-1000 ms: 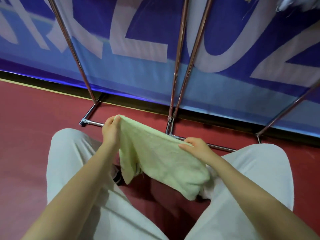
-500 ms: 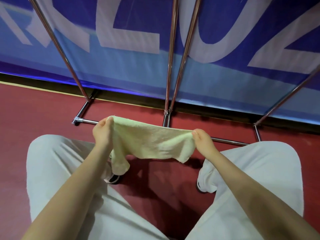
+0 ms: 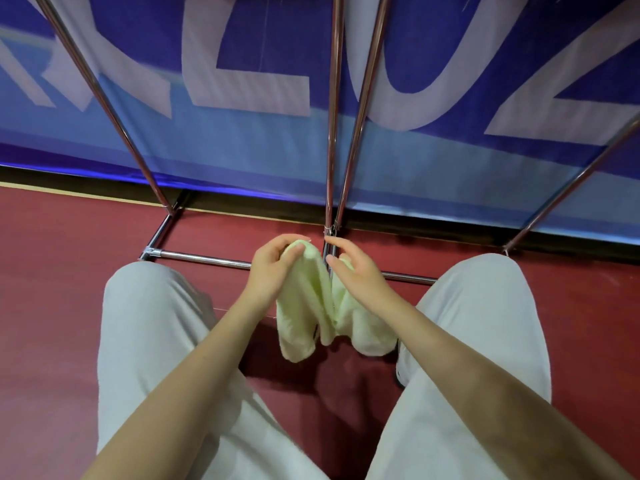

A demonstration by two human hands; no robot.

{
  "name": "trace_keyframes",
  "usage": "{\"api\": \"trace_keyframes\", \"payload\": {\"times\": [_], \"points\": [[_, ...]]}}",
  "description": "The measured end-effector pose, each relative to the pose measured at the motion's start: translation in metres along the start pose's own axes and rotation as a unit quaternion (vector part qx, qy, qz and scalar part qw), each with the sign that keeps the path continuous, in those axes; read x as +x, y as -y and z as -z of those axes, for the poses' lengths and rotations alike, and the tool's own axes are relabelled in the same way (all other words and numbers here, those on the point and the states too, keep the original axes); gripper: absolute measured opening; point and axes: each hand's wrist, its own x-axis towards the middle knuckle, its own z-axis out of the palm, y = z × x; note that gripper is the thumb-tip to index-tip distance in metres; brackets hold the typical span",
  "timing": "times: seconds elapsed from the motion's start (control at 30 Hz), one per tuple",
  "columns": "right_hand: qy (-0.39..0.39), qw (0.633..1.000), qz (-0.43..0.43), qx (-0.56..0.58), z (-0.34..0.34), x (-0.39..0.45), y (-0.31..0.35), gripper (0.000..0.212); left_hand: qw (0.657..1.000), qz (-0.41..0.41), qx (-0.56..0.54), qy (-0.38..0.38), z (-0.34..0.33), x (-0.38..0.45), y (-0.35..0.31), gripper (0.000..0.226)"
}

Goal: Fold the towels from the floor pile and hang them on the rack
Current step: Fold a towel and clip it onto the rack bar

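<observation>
The person stands over a dark red floor (image 3: 62, 306), looking down at both hands held close together in front of the legs. Between them hangs a pale green towel (image 3: 313, 317), doubled over so that its two halves droop side by side, their lower ends hanging loose above the floor between the person's light grey trouser legs (image 3: 149, 341).

The left hand (image 3: 273, 268) has its grip closed on the towel's upper left edge: the fingers curl over the top of the cloth and the thumb presses against it from the near side. The right hand (image 3: 353, 271) holds the other upper edge, just beside the left one; a bit of green cloth shows beneath its palm, with the thumb lying against it, while the forefinger stretches out towards the left hand. The two hands are near each other but not touching.

Just beyond the hands stands the metal rack (image 3: 207, 259): a low chrome bar runs across along the floor, and slanting poles rise from it, two of them meeting at a joint right behind the towel's top. Behind the rack hangs a blue banner (image 3: 259, 143) with large pale letters. The edge of a shoe (image 3: 400, 368) shows under the right trouser leg.
</observation>
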Motion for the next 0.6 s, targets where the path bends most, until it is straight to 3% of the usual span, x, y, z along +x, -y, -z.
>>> {"api": "trace_keyframes", "payload": {"times": [0.2, 0.43, 0.6], "points": [[-0.001, 0.999, 0.050, 0.007, -0.006, 0.008, -0.001, 0.007, 0.999, -0.038, 0.000, 0.010, -0.005, 0.001, -0.007, 0.022], [-0.098, 0.993, 0.052, -0.039, 0.006, 0.014, -0.014, 0.013, 0.988, -0.039, 0.132, 0.072, 0.002, 0.001, 0.002, 0.014], [-0.103, 0.991, 0.032, -0.076, 0.013, 0.012, -0.027, 0.011, 0.992, 0.008, 0.119, 0.049, 0.004, -0.001, 0.015, 0.018]]}}
